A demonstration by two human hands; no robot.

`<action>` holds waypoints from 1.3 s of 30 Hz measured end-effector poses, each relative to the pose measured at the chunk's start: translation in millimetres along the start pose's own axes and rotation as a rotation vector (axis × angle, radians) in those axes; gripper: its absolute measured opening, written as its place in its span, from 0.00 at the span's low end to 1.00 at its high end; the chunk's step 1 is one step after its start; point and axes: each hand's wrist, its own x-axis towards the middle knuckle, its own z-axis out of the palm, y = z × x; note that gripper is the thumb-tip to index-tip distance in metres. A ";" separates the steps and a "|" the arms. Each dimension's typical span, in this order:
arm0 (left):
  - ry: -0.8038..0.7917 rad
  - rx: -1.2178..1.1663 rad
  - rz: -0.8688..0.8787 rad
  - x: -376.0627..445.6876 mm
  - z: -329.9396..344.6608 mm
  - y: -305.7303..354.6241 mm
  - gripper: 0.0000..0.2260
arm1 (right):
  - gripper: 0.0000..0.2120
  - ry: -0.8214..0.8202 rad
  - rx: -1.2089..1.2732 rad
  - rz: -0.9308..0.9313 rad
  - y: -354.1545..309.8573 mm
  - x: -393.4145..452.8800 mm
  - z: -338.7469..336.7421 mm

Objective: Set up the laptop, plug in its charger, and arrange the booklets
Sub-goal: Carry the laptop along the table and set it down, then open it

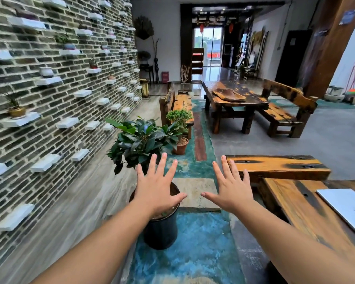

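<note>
Both hands up in front of the camera, palms down, fingers straight and spread, holding nothing. Left hand (157,189) sits over the dark pot (161,232) of a leafy plant (139,140) on the floor; right hand (230,189) is just right of it, thumbs pointing toward each other, not touching.

Near right: wooden surface (299,214) with dark burn-like patches. On it, at the right frame edge, a flat white-grey slab (350,210), partly cut off by the frame. Could be the closed laptop or a booklet, cannot tell which. Right forearm crosses over the near part of the surface, well apart from the slab. No charger seen in view.

Just beyond the surface, a wooden bench (275,166) runs left-right.

Floor: blue-green painted strip (189,251) running from near to far, with a pale stone slab (197,191) under the hands.

Left: grey brick wall (49,103) with many small white ledges, some carrying small potted plants.

Far: a second wooden table (234,97) with a tray-like slab on top, benches on either side, a smaller potted plant (179,138) on the floor, glass doors at the back.
</note>
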 end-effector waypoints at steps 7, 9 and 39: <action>-0.021 -0.025 0.014 68.9 34.7 -11.1 0.46 | 0.53 -0.023 -0.009 0.014 6.8 63.3 26.3; -0.018 -0.033 0.028 91.2 47.3 -17.1 0.46 | 0.52 -0.027 -0.011 0.028 6.4 82.3 33.8; -0.044 -0.284 0.820 350.0 150.9 191.2 0.43 | 0.53 -0.132 -0.026 0.806 182.2 118.1 100.3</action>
